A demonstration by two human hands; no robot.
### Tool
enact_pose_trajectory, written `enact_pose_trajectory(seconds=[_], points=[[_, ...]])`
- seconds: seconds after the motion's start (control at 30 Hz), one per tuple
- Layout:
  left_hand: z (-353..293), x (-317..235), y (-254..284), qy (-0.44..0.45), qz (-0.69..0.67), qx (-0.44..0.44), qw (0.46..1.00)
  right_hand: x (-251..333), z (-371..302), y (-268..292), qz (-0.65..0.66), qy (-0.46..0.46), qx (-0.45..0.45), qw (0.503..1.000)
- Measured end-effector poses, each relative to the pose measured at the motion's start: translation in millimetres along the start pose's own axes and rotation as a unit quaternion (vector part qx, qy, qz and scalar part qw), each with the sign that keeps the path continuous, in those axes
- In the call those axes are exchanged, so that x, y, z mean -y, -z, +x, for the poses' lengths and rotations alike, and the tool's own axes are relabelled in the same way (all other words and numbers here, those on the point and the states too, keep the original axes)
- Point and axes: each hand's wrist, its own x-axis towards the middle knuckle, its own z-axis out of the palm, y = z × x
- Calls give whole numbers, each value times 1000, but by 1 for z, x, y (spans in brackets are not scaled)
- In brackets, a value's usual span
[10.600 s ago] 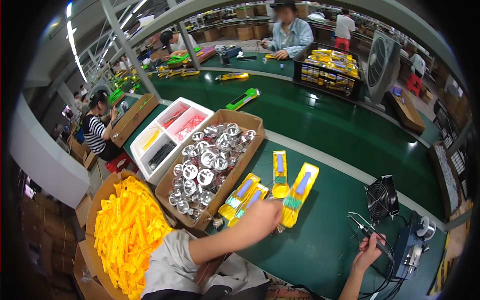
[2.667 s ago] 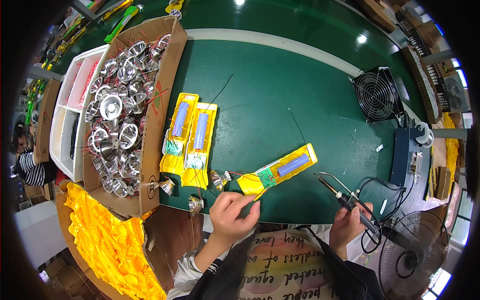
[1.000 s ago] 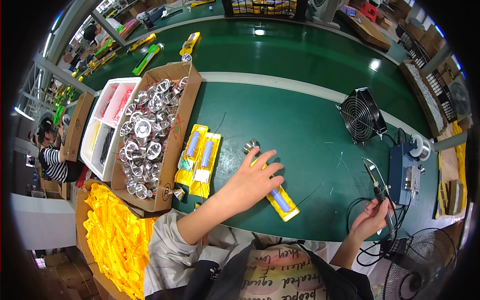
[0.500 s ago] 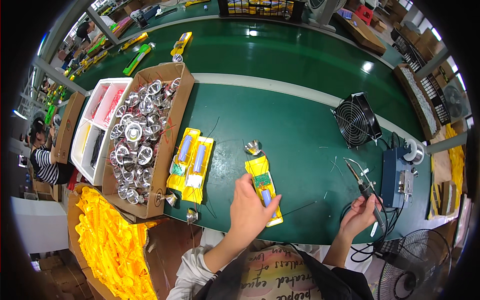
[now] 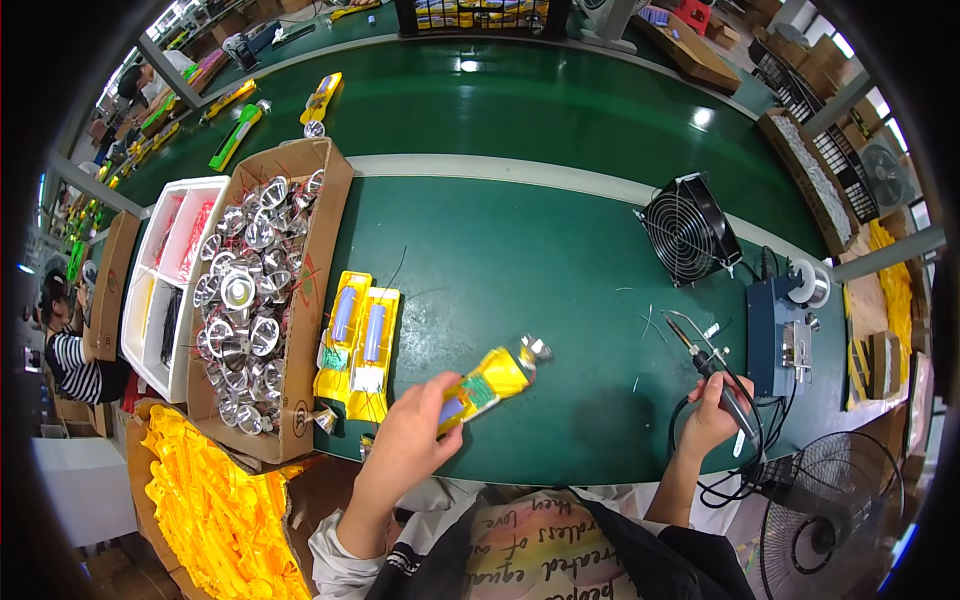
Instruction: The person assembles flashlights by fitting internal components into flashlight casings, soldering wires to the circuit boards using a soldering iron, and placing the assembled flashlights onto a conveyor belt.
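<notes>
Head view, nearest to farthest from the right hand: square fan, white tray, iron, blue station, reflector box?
1. Iron: in the right hand.
2. Blue station: right of the hand.
3. Square fan: farther up the bench.
4. Reflector box: across, on the left.
5. White tray: left of the box.

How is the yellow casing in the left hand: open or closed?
Open: the yellow casing shows its green circuit board and purple battery uncovered.

One head-worn fisheye view looks steeply down and forward — close above the green workbench [image 5: 520,250].
</notes>
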Motion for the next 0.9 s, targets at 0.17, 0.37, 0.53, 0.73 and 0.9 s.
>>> enact_pose_trajectory(seconds=[0.17,0.37,0.53,0.73,0.9], points=[[4,-3,3,-152,-35,-80,985,-3,1,0,-11,5,-15,1000],[-35,19,21,-111,35,-65,991,0,1,6,-12,-18,-24,999],[-51,14,11,-152,91,-23,984,2,-2,2,30,-19,-25,999],[-44,12,15,-200,119,-27,972,7,-3,8,35,-26,-16,999],[-31,9,7,-260,92,-56,960,9,-3,21,39,-15,-31,999]])
